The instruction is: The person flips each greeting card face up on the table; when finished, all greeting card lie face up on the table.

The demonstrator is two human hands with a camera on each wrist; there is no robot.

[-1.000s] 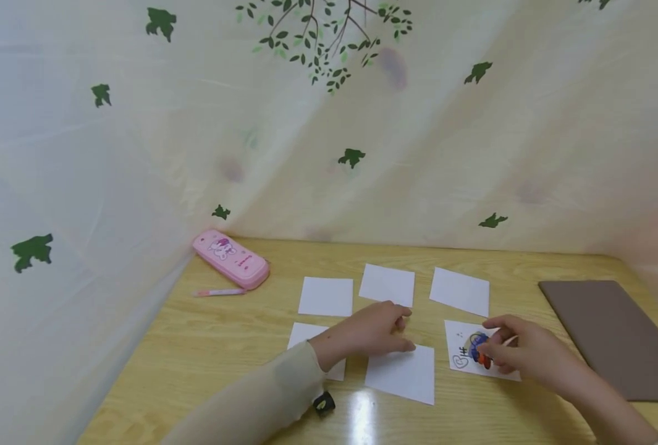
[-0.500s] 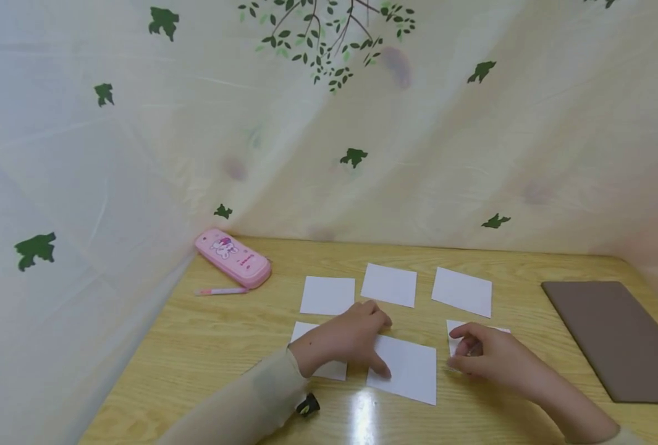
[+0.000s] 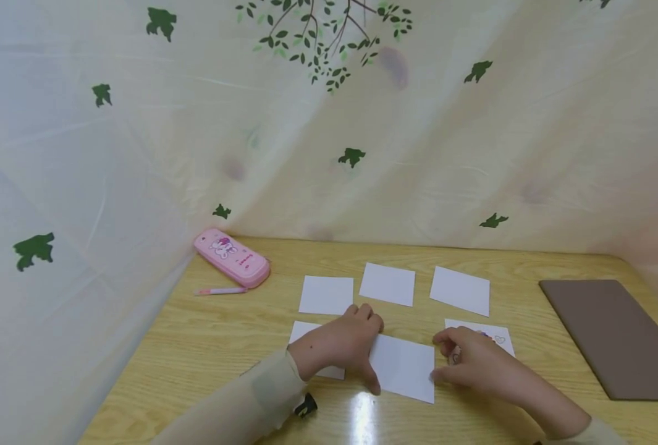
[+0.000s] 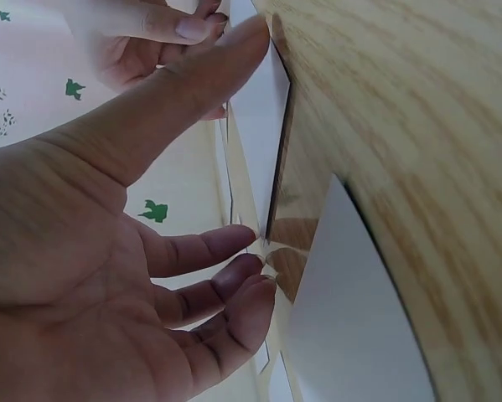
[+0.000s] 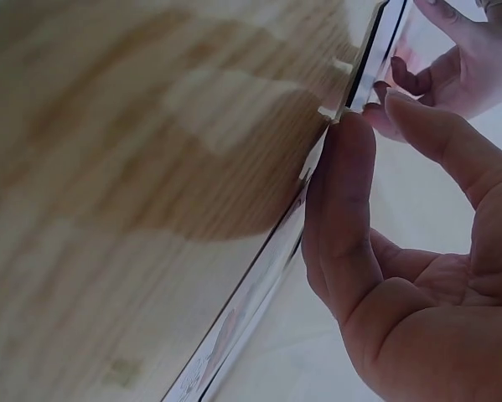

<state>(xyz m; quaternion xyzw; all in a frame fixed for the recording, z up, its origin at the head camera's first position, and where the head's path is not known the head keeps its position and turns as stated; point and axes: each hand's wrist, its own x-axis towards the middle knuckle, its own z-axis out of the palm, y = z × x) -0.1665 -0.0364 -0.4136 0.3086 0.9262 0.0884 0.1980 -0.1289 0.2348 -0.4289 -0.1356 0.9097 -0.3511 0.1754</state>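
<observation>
A blank white card (image 3: pixel 406 369) lies in the front row, between my two hands. My left hand (image 3: pixel 340 343) spreads around its left side, thumb near the front corner and fingers toward the back. In the left wrist view its thumb tip overlaps that card (image 4: pixel 263 113), and its palm holds nothing. My right hand (image 3: pixel 479 364) has bent fingers and thumb at the card's right edge, with a gap between thumb and fingertips in the right wrist view. It partly hides a card with coloured drawings and a heart (image 3: pixel 501 339). Beneath my left hand lies another white card (image 3: pixel 334 372).
Behind my hands lie a left white card (image 3: pixel 325 295), a middle white card (image 3: pixel 387 284) and a right white card (image 3: pixel 460 290). A brown board (image 3: pixel 612 340) lies at right. A pink pencil case (image 3: pixel 233 258) and a pen (image 3: pixel 220 291) are at back left.
My left hand has drawn back left from above the middle front card to its left edge. My right hand has moved left from the drawn card to the middle card's right edge.
</observation>
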